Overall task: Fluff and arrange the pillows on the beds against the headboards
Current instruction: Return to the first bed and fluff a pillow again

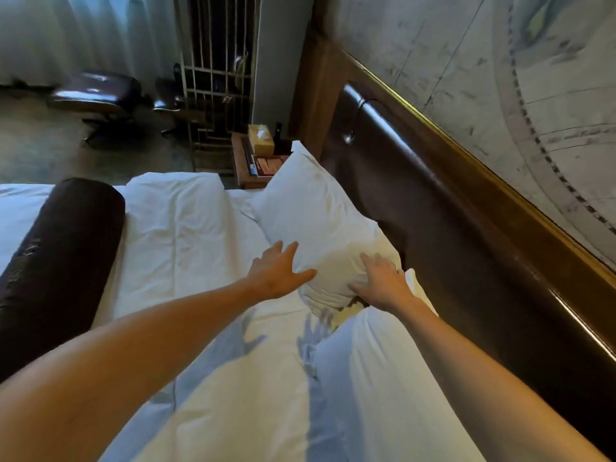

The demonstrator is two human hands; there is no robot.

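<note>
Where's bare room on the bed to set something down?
Free: the flat duvet strip between the dark bolster and the white pillow. Crowded: along the headboard, where the left hand and right hand press the pillow. The nightstand looks cluttered.

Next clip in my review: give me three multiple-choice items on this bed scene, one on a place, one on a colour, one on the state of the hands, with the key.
1. Where does the white pillow lie?
A. beside the headboard
B. on the floor
C. on the chair

2. What colour is the bolster on the bed?
A. white
B. dark brown
C. red

3. How are the hands on the pillow?
A. both fists, no contact
B. both with spread fingers, touching it
C. one holds a book

Key: A, the pillow lies along the dark headboard; B, the bolster is dark brown against the white bedding; B, left hand and right hand lie open on the pillow's near end.
</note>
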